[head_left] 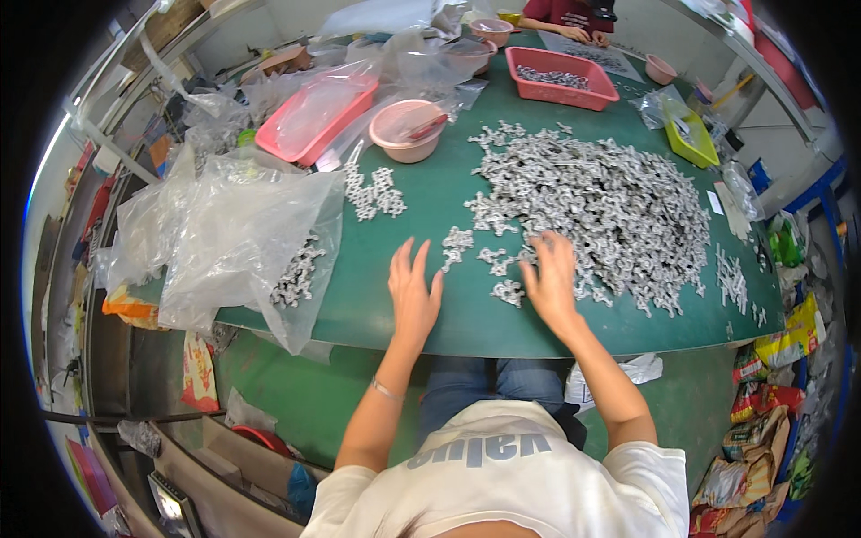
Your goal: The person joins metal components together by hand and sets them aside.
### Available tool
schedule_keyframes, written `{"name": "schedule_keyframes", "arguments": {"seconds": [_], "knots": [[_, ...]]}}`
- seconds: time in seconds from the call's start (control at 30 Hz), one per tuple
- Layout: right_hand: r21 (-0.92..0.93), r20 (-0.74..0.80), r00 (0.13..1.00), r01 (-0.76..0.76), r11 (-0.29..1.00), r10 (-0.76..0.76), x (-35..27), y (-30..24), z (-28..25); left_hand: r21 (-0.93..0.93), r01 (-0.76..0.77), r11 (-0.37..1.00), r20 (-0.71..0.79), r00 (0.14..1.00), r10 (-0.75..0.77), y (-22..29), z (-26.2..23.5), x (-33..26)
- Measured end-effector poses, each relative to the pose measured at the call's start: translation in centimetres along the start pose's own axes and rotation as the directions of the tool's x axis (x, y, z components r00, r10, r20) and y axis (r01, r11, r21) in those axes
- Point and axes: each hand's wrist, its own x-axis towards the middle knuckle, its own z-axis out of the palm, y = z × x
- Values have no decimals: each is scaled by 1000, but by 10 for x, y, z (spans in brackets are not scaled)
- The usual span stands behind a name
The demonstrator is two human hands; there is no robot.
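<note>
A broad heap of small grey metal parts (610, 206) covers the right half of the green table (377, 305). My right hand (550, 276) reaches to the heap's left edge, its fingertips among the nearest parts; whether it grips one is hidden. My left hand (414, 289) hovers over bare tabletop with its fingers apart and nothing in them. Just to its right lies a small cluster of the same parts (456, 246). Several loose parts (507, 291) lie between the hands. Farther left sits another small group of parts (375, 193).
Clear plastic bags (242, 224) spread over the table's left side, with parts beside them. Behind stand a pink bowl (408, 130), a pink tray (314, 117) and a red-pink basket of parts (560, 79). A yellow-green basket (691, 134) stands far right. Another person's hands (583, 36) work across the table.
</note>
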Motion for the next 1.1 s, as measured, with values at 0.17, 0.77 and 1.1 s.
{"name": "schedule_keyframes", "arguments": {"seconds": [0.17,0.77,1.1], "knots": [[-349,126,990,-12,937,60,-15,44,-18,122,-99,988,243,968,67,9,67,12],[305,245,953,99,947,-179,-63,7,-14,20,-145,989,247,960,136,49,39,-53],[-267,146,973,-135,954,178,-33,43,-17,-222,41,974,105,994,-18,60,34,-39]]}}
